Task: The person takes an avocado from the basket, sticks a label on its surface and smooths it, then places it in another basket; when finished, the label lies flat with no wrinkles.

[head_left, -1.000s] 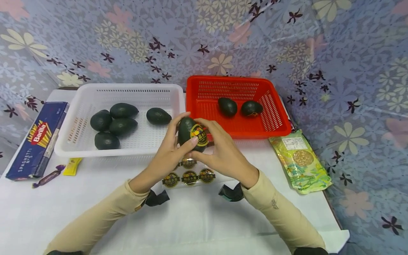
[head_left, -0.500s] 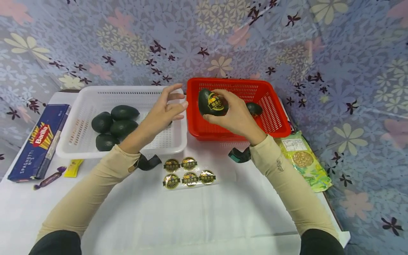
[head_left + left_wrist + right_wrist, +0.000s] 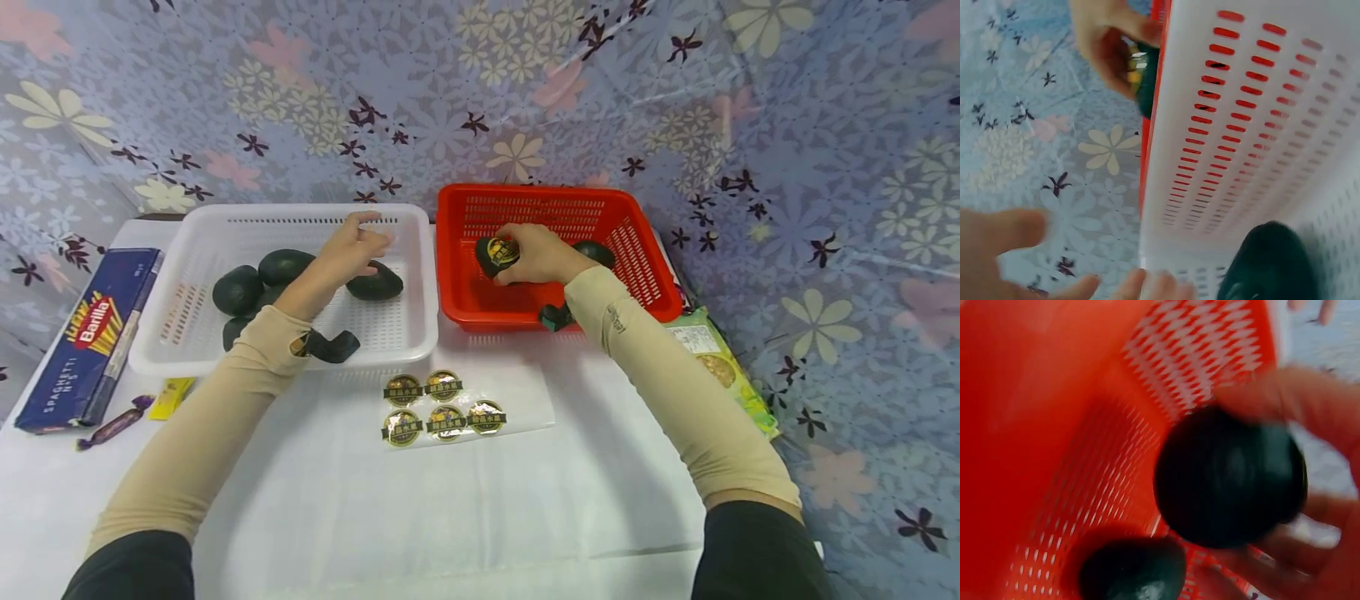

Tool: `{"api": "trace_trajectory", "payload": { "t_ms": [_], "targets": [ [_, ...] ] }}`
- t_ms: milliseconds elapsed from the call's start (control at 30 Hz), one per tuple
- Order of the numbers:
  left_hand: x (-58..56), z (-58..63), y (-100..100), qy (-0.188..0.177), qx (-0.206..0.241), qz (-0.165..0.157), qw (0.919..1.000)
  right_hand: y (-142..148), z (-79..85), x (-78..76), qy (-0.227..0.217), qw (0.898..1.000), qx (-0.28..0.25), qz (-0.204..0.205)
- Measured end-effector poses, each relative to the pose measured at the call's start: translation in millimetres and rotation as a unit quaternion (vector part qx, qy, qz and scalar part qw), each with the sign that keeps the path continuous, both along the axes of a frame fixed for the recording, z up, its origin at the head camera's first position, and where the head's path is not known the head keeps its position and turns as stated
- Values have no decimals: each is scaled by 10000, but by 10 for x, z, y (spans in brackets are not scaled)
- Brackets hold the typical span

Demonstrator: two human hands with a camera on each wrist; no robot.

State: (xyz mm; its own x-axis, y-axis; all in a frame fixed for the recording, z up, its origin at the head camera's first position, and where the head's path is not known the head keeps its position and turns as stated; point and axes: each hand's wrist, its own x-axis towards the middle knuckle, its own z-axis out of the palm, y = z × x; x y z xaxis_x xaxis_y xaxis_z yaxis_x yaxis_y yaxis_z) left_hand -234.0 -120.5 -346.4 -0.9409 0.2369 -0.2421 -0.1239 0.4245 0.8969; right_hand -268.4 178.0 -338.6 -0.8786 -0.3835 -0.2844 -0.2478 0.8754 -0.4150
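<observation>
My right hand (image 3: 536, 254) grips a dark green avocado (image 3: 487, 260) with a round black-and-gold sticker (image 3: 502, 252), low inside the red basket (image 3: 495, 317). In the right wrist view the held avocado (image 3: 1229, 478) has fingers and thumb around it, and another avocado (image 3: 1135, 569) lies below it. My left hand (image 3: 347, 250) hovers over the white basket (image 3: 187, 367), fingers loosely spread and holding nothing. Just under it lies a lone avocado (image 3: 377, 283). Several more avocados (image 3: 237, 289) are grouped in the left half, partly hidden by my left forearm.
A sheet of several gold-and-black stickers (image 3: 446, 422) lies on the white tablecloth in front of the baskets. To the left are a blue spaghetti box (image 3: 82, 342), a purple-wrapped candy (image 3: 116, 423) and a yellow packet (image 3: 171, 397). A green-yellow bag (image 3: 720, 367) is at the right, partly behind my sleeve.
The left hand let go of the stickered avocado and moved left over the white basket. My right hand carried that avocado right and down into the red basket.
</observation>
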Motion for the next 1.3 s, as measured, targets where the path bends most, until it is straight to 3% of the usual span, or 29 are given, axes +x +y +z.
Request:
{"api": "trace_trajectory", "payload": {
  "t_ms": [67, 133, 200, 300, 400, 567, 667, 900, 1000, 1133, 1300],
  "targets": [
    [-44, -99, -45, 301, -996, -563, 9930, -15, -52, -59, -162, 9995, 166, 218],
    [-77, -184, -74, 670, -2053, -1177, 9693, -28, -83, -108, -257, 9985, 303, 379],
    [-98, -248, -88, 930, -2741, -1651, 9428, -36, -103, -150, -305, 9974, 463, 454],
    [-110, -294, -76, 983, -3209, -2066, 9191, -27, -125, -189, -438, 9951, 753, 457],
    [-109, -294, -75, 903, -3440, -2145, 9096, -11, -139, -208, -630, 9925, 982, 374],
    [-97, -264, -90, 546, -3716, -2049, 9038, 11, -152, -213, -973, 9879, 1175, 286],
    [-101, -275, -96, 226, -3746, -2155, 9015, 17, -151, -213, -1103, 9853, 1258, 335],
    [-87, -305, -109, -119, -3998, -2536, 8807, 38, -211, -226, -1325, 9824, 1295, 235],
    [-43, -240, -121, -139, -3820, -2560, 8879, 37, -188, -197, -1382, 9839, 1129, 136],
    [18, -117, -116, 177, -3532, -2480, 9019, 26, -126, -163, -1341, 9875, 829, 16],
    [146, 19, -83, 841, -3181, -2424, 9127, -9, -20, -80, -744, 9947, 590, 388]
  ]
}}
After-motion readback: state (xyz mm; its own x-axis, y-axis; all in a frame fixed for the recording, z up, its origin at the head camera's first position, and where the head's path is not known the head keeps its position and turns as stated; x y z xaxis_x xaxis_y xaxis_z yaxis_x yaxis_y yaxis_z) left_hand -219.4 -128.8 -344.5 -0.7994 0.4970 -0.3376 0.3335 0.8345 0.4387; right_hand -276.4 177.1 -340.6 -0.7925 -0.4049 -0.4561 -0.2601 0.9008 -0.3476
